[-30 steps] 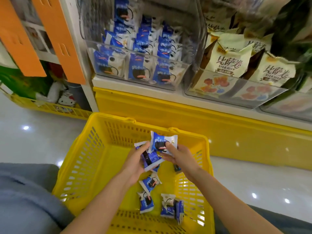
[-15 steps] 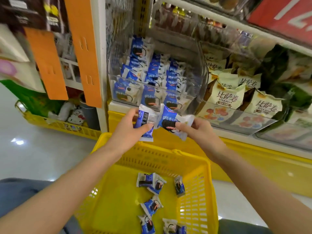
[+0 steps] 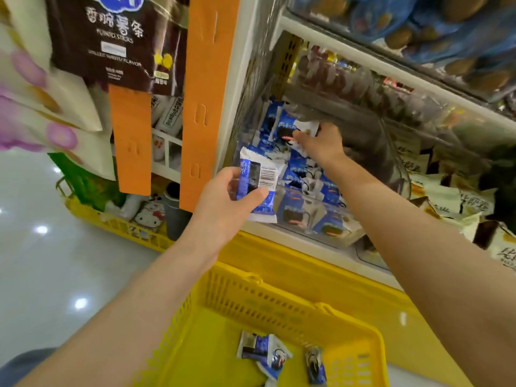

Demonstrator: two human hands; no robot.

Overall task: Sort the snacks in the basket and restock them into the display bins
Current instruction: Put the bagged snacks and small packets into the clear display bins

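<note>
My left hand (image 3: 223, 201) grips blue-and-white cookie packets (image 3: 258, 182), barcode side up, just in front of the clear display bin (image 3: 315, 219). Inside that bin lie several matching blue packets. My right hand (image 3: 321, 145) reaches over the bin's front wall and pinches another blue cookie packet (image 3: 290, 129) above the pile. Below, the yellow basket (image 3: 251, 300) holds a few more blue packets (image 3: 262, 350) on its floor.
A neighbouring clear bin (image 3: 446, 191) on the right holds cream-coloured snack bags. Orange hanging strips (image 3: 206, 107) and dark potato-stick bags (image 3: 111, 37) hang at left. A second yellow basket (image 3: 117, 222) with toys sits on the shiny floor at left.
Both hands rose from the basket with packets. The right hand has moved forward into the bin with its packet; the left hand stays in front of it.
</note>
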